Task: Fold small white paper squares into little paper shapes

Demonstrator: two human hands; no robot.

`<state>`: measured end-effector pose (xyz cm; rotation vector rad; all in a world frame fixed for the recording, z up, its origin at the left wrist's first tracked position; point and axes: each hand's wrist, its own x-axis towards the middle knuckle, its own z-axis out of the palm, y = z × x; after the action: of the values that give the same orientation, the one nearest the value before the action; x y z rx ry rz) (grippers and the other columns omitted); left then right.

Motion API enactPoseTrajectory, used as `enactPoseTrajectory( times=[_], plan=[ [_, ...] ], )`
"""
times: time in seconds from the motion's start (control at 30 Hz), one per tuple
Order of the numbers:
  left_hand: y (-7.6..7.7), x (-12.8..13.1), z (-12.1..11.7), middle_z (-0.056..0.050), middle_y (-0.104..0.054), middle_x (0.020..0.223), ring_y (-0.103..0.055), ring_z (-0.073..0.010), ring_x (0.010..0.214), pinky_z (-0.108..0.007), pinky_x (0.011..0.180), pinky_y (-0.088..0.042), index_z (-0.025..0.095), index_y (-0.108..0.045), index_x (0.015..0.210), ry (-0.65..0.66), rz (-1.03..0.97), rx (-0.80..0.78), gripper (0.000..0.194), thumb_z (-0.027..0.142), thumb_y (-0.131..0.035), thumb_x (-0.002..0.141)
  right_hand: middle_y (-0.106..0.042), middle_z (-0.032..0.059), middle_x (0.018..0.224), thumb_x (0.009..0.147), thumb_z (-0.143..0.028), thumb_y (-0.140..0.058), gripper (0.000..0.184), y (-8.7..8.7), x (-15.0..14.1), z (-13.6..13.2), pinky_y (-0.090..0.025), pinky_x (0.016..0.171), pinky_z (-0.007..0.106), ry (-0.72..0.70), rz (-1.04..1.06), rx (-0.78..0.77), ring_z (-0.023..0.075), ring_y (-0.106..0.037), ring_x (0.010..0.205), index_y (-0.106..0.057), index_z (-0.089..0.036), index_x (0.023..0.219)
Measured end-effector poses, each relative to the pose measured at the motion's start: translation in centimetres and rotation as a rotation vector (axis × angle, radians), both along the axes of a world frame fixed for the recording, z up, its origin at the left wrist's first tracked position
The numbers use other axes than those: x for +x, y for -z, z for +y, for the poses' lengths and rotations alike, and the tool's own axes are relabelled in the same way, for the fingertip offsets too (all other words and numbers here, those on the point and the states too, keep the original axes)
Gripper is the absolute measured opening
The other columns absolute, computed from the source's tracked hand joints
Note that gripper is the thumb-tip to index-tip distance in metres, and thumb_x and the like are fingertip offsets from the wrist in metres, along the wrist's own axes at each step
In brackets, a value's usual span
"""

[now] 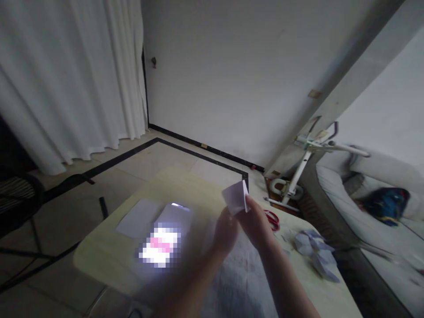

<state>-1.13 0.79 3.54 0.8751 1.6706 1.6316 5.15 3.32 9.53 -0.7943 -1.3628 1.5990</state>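
Folded white paper (pixel 234 198) is up in the air over the far side of the bench (pixel 99 247), tilted, w/ its folded edge standing up on the R side. R hand (pixel 257 221) grasps it, thumb along that edge, prob. to keep the layers together. L hand (pixel 226 227) is at the lower L corner, prob. steadying it; blurred, so can't tell if it's gripping or just touching. Holding it clear of the top prob. lets both hands get at the edges.

Just R of the hands: red loops (pixel 272 220), prob. scissors handles, w/in easy reach. Further R, crumpled paper (pixel 316 254), prob. put aside there to leave working room. Over L, a flat white sheet (pixel 137 218) beside a lit item (pixel 160 245), prob. a phone, placed where the person can see it.
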Motion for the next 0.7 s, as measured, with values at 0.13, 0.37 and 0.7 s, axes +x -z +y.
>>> enactPoseTrajectory(
  times=[0.13,0.37,0.7],
  plan=[
    [1.3,-0.4,-0.2,-0.005,-0.065,0.07,-0.058,-0.0156,0.065,-0.024,0.061,-0.045,0.016,-0.063,0.074,0.052,-0.08,0.251,0.03,0.025,-0.038,0.086,-0.069,0.0081,0.094,0.082,-0.043,-0.061,0.038,0.6,5.0,0.3,-0.047,0.078,0.036,0.249,-0.445,0.405,0.0264,-0.062,0.09,-0.066,-0.015,0.108],
    [1.0,-0.1,-0.8,-0.002,-0.063,0.069,-0.056,-0.015,0.063,-0.024,0.059,-0.043,0.014,-0.064,0.078,0.286,-0.077,0.197,0.034,0.045,-0.053,0.083,-0.065,0.0117,0.11,0.082,-0.033,-0.061,0.037,4.2,7.0,-0.7,-0.046,0.089,0.043,0.243,-0.665,0.705,0.0281,-0.06,0.101,-0.062,-0.022,0.118],
    [1.3,0.1,-0.8,0.005,-0.048,0.053,-0.044,-0.01,0.052,-0.018,0.047,-0.033,0.015,-0.056,0.059,0.242,0.027,0.064,0.031,0.041,-0.064,0.074,-0.069,0.0089,0.099,0.084,-0.047,-0.055,0.038,7.0,9.4,1.2,-0.051,0.072,0.034,0.293,-0.375,0.226,0.0242,-0.063,0.088,-0.065,-0.017,0.106]
  ],
)
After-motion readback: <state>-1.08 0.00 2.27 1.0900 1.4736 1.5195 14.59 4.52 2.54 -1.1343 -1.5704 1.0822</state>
